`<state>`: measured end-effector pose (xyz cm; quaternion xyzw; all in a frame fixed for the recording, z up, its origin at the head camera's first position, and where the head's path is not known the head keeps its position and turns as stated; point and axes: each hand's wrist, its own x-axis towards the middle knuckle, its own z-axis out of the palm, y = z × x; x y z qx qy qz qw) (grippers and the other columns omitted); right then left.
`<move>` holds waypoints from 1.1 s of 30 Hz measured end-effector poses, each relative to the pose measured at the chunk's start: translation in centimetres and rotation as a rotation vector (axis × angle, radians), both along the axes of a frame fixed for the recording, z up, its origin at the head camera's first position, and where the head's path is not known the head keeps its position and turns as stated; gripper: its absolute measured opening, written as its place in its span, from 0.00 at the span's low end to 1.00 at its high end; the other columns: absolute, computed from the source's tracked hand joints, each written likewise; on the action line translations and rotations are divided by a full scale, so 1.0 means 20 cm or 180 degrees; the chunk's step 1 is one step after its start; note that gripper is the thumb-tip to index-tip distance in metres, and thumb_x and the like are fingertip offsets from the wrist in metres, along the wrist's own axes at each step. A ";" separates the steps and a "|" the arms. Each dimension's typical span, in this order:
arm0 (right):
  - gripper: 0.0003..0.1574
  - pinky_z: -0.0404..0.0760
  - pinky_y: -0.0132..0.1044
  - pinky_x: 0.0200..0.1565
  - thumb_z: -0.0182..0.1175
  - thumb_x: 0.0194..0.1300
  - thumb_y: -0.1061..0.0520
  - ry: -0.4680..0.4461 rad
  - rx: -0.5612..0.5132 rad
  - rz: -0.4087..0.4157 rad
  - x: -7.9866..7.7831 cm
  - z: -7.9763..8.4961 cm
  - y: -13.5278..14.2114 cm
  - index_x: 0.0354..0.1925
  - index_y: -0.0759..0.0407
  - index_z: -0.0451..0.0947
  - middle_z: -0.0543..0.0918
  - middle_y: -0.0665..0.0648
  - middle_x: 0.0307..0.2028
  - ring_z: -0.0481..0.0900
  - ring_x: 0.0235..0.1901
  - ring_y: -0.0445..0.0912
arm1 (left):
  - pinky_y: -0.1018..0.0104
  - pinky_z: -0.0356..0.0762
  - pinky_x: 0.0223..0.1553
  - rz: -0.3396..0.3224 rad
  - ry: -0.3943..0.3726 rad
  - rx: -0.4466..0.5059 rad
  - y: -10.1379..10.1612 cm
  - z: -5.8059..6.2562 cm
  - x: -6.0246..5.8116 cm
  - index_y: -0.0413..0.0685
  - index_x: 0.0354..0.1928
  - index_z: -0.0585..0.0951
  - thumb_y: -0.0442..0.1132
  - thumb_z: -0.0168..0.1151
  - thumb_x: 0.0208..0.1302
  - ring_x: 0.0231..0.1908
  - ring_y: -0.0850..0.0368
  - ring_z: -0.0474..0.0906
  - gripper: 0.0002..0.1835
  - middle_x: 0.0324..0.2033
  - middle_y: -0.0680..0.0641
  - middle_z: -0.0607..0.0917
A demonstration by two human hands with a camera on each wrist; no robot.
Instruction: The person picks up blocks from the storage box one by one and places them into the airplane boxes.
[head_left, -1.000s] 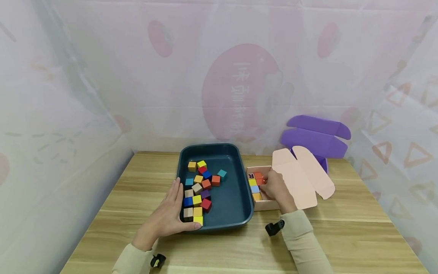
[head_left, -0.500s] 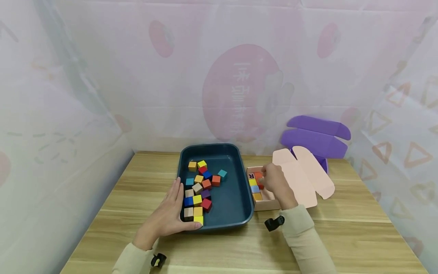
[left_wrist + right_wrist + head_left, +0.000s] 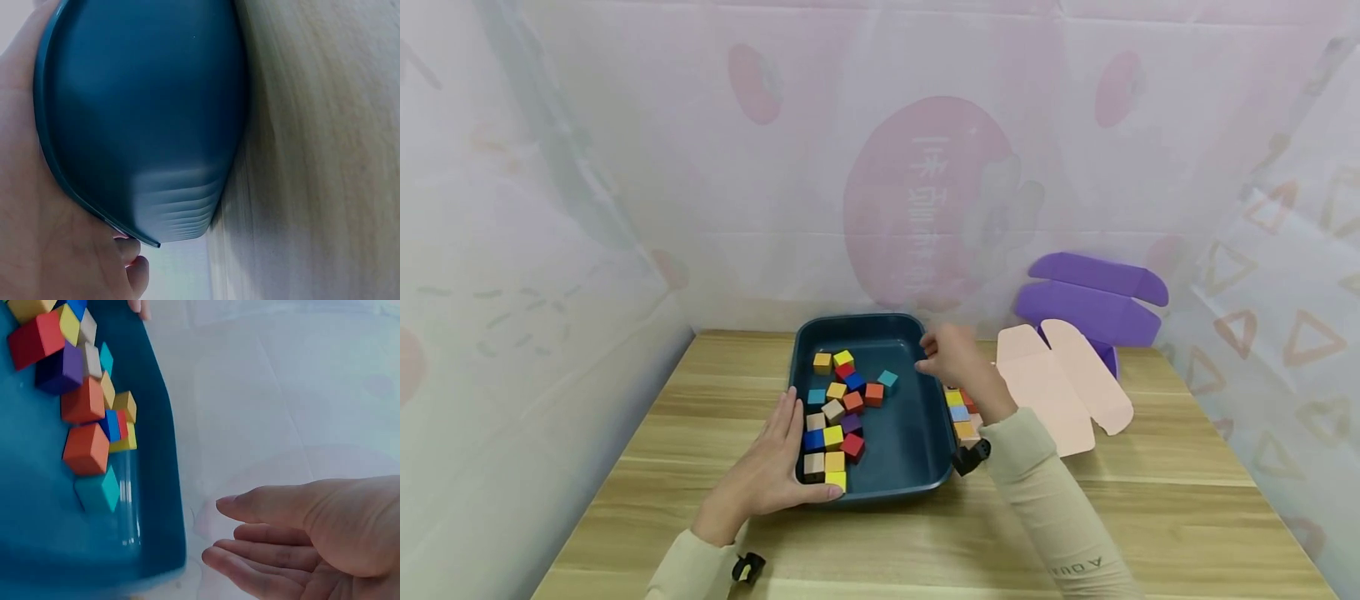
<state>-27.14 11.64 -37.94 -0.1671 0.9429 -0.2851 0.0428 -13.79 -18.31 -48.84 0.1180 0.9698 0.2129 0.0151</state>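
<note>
Several coloured wooden cubes [image 3: 852,403] lie along the left half of a dark teal tray [image 3: 904,446]. My left hand [image 3: 765,471] rests on the tray's front left corner, fingers stretched along the left rim and thumb over the front rim. The left wrist view has this hand [image 3: 65,206] against the rim from outside. Over the tray's right rim, my right hand [image 3: 958,360] hangs with nothing in it. In the right wrist view its fingers [image 3: 262,553] are loosely extended, thumb apart from them, and a teal cube [image 3: 99,490] is the nearest cube.
Right of the tray, partly hidden under my right forearm, more cubes [image 3: 958,414] sit in a pale pink cardboard box whose lid [image 3: 1048,387] lies folded out to the right. A purple cardboard box [image 3: 1090,304] stands behind it. A printed cloth [image 3: 775,208] hangs behind the table.
My right hand has lifted out of the pink box and moved left and away from me, to above the tray's right rim. The left hand has stayed on the tray.
</note>
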 end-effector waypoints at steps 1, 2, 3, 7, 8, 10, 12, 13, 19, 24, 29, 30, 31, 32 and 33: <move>0.24 0.88 0.48 0.58 0.72 0.69 0.58 -0.0046 0.0014 0.0028 0.00 0.01 -0.03 0.60 0.67 0.84 0.88 0.64 0.55 0.87 0.54 0.55 | 0.31 0.54 0.80 -0.0003 0.0004 0.0000 0.00 0.00 0.00 0.36 0.84 0.42 0.85 0.65 0.46 0.85 0.35 0.37 0.80 0.86 0.37 0.37; 0.24 0.89 0.47 0.57 0.72 0.69 0.58 -0.0084 0.0036 0.0073 -0.01 0.01 -0.05 0.60 0.66 0.84 0.88 0.64 0.55 0.87 0.54 0.55 | 0.31 0.55 0.80 -0.0006 0.0010 -0.0011 0.00 0.00 0.00 0.36 0.84 0.42 0.85 0.65 0.46 0.85 0.35 0.37 0.80 0.86 0.37 0.37; 0.24 0.89 0.46 0.57 0.72 0.69 0.58 -0.0114 0.0067 0.0122 -0.02 0.01 -0.07 0.60 0.66 0.84 0.88 0.63 0.55 0.87 0.54 0.54 | 0.31 0.55 0.80 -0.0005 0.0011 -0.0012 0.01 0.00 -0.01 0.36 0.84 0.42 0.85 0.65 0.46 0.85 0.35 0.37 0.80 0.86 0.37 0.37; 0.24 0.89 0.45 0.56 0.73 0.68 0.57 -0.0196 0.0260 0.0307 -0.06 -0.04 -0.14 0.60 0.63 0.85 0.89 0.60 0.53 0.87 0.52 0.52 | 0.31 0.54 0.80 0.0004 -0.0006 -0.0007 0.01 0.00 -0.01 0.36 0.85 0.41 0.85 0.65 0.47 0.85 0.34 0.36 0.80 0.86 0.37 0.37; 0.24 0.89 0.45 0.56 0.73 0.68 0.57 -0.0211 0.0303 0.0352 -0.07 -0.06 -0.16 0.59 0.63 0.85 0.89 0.59 0.52 0.87 0.52 0.51 | 0.31 0.54 0.80 0.0006 -0.0015 -0.0003 0.01 0.00 -0.01 0.37 0.85 0.41 0.85 0.66 0.47 0.85 0.34 0.36 0.80 0.86 0.37 0.37; 0.22 0.89 0.45 0.55 0.73 0.68 0.57 -0.0287 0.0345 0.0413 -0.08 -0.10 -0.18 0.58 0.63 0.86 0.89 0.59 0.51 0.86 0.51 0.51 | 0.31 0.54 0.80 0.0007 -0.0031 0.0009 0.01 0.00 -0.01 0.37 0.85 0.41 0.84 0.66 0.47 0.85 0.34 0.36 0.80 0.86 0.37 0.37; 0.21 0.88 0.45 0.54 0.73 0.68 0.57 -0.0365 0.0396 0.0446 -0.09 -0.13 -0.21 0.56 0.63 0.87 0.89 0.58 0.51 0.84 0.51 0.51 | 0.31 0.54 0.80 0.0001 -0.0036 0.0015 0.02 0.00 -0.01 0.37 0.85 0.41 0.84 0.66 0.47 0.85 0.34 0.36 0.80 0.86 0.37 0.37; 0.20 0.88 0.46 0.53 0.73 0.68 0.57 -0.0413 0.0408 0.0453 -0.09 -0.15 -0.22 0.56 0.62 0.87 0.89 0.58 0.51 0.84 0.50 0.51 | 0.31 0.53 0.80 -0.0003 -0.0031 0.0016 0.02 0.01 -0.01 0.37 0.85 0.41 0.84 0.66 0.47 0.85 0.34 0.36 0.80 0.86 0.37 0.37; 0.16 0.88 0.47 0.52 0.74 0.67 0.57 -0.0549 0.0500 0.0388 -0.10 -0.23 -0.26 0.51 0.60 0.90 0.87 0.58 0.53 0.80 0.50 0.51 | 0.31 0.54 0.80 -0.0024 -0.0004 -0.0005 0.02 0.01 -0.01 0.36 0.84 0.42 0.84 0.65 0.47 0.85 0.34 0.37 0.80 0.86 0.37 0.38; 0.09 0.88 0.44 0.48 0.75 0.66 0.57 -0.0537 0.0531 0.0407 -0.11 -0.27 -0.29 0.44 0.58 0.92 0.89 0.56 0.47 0.80 0.46 0.49 | 0.31 0.54 0.80 -0.0010 0.0008 -0.0009 0.02 0.01 -0.01 0.35 0.84 0.43 0.84 0.66 0.47 0.85 0.34 0.38 0.80 0.86 0.36 0.38; 0.06 0.88 0.43 0.46 0.76 0.65 0.57 -0.0579 0.0540 0.0324 -0.11 -0.29 -0.31 0.40 0.57 0.92 0.87 0.55 0.42 0.79 0.43 0.49 | 0.31 0.54 0.80 -0.0009 -0.0001 -0.0028 0.02 0.01 -0.01 0.36 0.84 0.43 0.84 0.66 0.47 0.85 0.34 0.37 0.79 0.86 0.37 0.38; 0.06 0.88 0.43 0.46 0.76 0.65 0.57 -0.0589 0.0538 0.0297 -0.11 -0.30 -0.32 0.39 0.57 0.91 0.86 0.55 0.42 0.78 0.44 0.49 | 0.31 0.54 0.80 -0.0011 -0.0002 -0.0032 0.02 0.00 -0.01 0.36 0.84 0.43 0.84 0.66 0.47 0.85 0.34 0.37 0.80 0.86 0.37 0.38; 0.05 0.87 0.44 0.46 0.76 0.65 0.57 -0.0599 0.0535 0.0276 -0.11 -0.30 -0.32 0.38 0.57 0.91 0.85 0.55 0.42 0.77 0.45 0.50 | 0.31 0.55 0.80 -0.0012 0.0000 -0.0030 0.02 0.00 -0.01 0.36 0.84 0.43 0.84 0.66 0.47 0.85 0.34 0.37 0.80 0.86 0.37 0.38; 0.05 0.87 0.44 0.46 0.76 0.65 0.57 -0.0606 0.0526 0.0255 -0.11 -0.30 -0.32 0.38 0.57 0.91 0.85 0.56 0.42 0.77 0.45 0.50 | 0.31 0.55 0.80 -0.0014 0.0003 -0.0031 0.02 0.00 -0.01 0.36 0.84 0.43 0.84 0.66 0.47 0.85 0.34 0.37 0.80 0.86 0.37 0.38; 0.05 0.87 0.45 0.46 0.76 0.64 0.58 -0.0611 0.0507 0.0236 -0.11 -0.30 -0.33 0.38 0.57 0.90 0.84 0.56 0.43 0.76 0.46 0.50 | 0.31 0.55 0.80 -0.0014 0.0009 -0.0025 0.02 0.00 -0.01 0.35 0.84 0.43 0.84 0.66 0.46 0.85 0.34 0.37 0.80 0.86 0.37 0.38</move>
